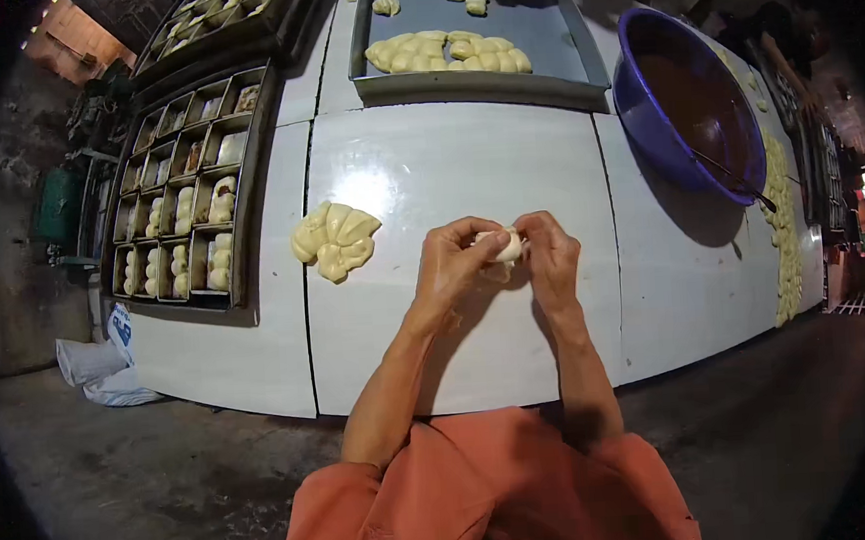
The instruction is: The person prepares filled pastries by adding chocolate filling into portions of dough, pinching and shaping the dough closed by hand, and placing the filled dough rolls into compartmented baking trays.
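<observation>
Over the middle of the white tiled table, a small piece of pale dough [507, 250] is pinched between both my hands. My left hand [455, 262] closes on its left side, the thumb lying over the top. The fingers of my right hand [552, 258] are curled against its other side. Part of the dough hides behind the fingers. To the left of my hands rests a cluster of pale yellow dough pieces [335, 238], pressed together on the tabletop [417, 172].
A grey metal tray [546, 25] with dough pieces stands at the far side. On the right is a purple basin [641, 109] holding something brown, a utensil leaning in it. A divided baking tin [239, 183] with dough in several compartments sits at left. Dough strips [785, 239] line the right edge.
</observation>
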`<state>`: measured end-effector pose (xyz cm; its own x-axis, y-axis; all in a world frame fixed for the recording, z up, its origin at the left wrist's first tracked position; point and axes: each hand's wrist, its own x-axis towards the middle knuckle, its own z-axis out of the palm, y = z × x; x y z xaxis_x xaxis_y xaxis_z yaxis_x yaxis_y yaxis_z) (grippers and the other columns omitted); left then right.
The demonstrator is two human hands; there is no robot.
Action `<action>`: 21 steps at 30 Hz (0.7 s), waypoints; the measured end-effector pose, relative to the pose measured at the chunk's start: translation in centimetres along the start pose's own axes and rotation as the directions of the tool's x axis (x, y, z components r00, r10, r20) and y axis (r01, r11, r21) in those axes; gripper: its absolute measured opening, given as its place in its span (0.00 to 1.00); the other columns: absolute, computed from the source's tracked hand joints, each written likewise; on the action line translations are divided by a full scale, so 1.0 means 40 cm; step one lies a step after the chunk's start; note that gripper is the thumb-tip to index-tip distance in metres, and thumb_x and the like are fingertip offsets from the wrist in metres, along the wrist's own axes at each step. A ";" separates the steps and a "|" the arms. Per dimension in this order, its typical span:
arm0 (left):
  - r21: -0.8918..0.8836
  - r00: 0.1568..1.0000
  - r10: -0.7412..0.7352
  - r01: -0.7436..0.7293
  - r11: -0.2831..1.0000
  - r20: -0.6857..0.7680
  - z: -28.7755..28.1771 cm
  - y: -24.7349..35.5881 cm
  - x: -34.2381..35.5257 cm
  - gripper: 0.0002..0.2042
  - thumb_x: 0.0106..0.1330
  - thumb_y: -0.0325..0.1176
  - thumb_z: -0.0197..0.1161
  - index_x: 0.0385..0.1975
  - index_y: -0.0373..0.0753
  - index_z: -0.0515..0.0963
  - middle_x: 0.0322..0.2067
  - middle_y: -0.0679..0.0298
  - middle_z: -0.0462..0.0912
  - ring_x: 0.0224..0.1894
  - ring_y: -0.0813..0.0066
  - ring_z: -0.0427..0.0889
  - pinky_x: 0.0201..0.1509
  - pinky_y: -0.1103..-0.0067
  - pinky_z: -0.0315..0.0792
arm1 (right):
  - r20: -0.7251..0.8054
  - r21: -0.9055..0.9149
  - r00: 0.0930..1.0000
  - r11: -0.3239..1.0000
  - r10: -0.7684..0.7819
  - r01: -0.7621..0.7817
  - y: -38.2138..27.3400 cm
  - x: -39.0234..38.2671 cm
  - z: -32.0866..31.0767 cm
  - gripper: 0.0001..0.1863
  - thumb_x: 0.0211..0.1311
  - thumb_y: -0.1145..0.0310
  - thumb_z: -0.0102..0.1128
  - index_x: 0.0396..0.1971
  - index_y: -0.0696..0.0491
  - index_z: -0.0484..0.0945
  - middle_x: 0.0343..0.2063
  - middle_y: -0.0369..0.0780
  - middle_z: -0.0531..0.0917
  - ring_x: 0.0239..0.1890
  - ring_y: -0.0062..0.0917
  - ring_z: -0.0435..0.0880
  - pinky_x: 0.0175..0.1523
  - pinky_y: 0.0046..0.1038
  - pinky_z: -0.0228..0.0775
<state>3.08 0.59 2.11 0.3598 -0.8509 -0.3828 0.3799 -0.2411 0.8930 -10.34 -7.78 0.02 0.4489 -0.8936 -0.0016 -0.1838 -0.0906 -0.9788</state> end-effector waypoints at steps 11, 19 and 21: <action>0.347 0.984 0.102 -0.044 0.937 -0.149 -0.020 -0.028 -0.021 0.24 0.73 0.46 0.55 0.60 0.34 0.73 0.38 0.54 0.85 0.29 0.71 0.83 0.33 0.75 0.78 | 0.246 -0.426 0.969 0.901 0.028 0.082 0.002 -0.050 -0.029 0.12 0.65 0.71 0.61 0.46 0.57 0.82 0.45 0.45 0.83 0.39 0.32 0.86 0.44 0.31 0.79; 0.850 0.642 0.722 -0.203 0.486 -0.259 -0.317 -0.032 -0.067 0.10 0.66 0.33 0.63 0.44 0.38 0.83 0.44 0.58 0.85 0.45 0.58 0.82 0.51 0.70 0.74 | 0.082 -0.492 0.992 0.861 -0.099 0.127 -0.058 -0.037 0.129 0.17 0.64 0.61 0.62 0.45 0.58 0.81 0.44 0.45 0.82 0.47 0.39 0.80 0.51 0.39 0.72; 0.920 0.657 0.733 -0.156 0.359 -0.175 -0.383 -0.011 -0.050 0.09 0.64 0.32 0.64 0.42 0.41 0.84 0.49 0.59 0.83 0.53 0.57 0.78 0.56 0.65 0.69 | 0.230 -0.437 0.973 0.889 -0.035 0.136 -0.082 -0.015 0.234 0.19 0.62 0.60 0.63 0.46 0.58 0.80 0.47 0.45 0.80 0.50 0.40 0.78 0.49 0.39 0.71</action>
<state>15.25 9.56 -1.14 0.6642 -0.6542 0.3619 -0.7036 -0.3833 0.5984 -1.83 -2.84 1.31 0.6440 -0.7649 -0.0139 -0.4845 -0.3937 -0.7811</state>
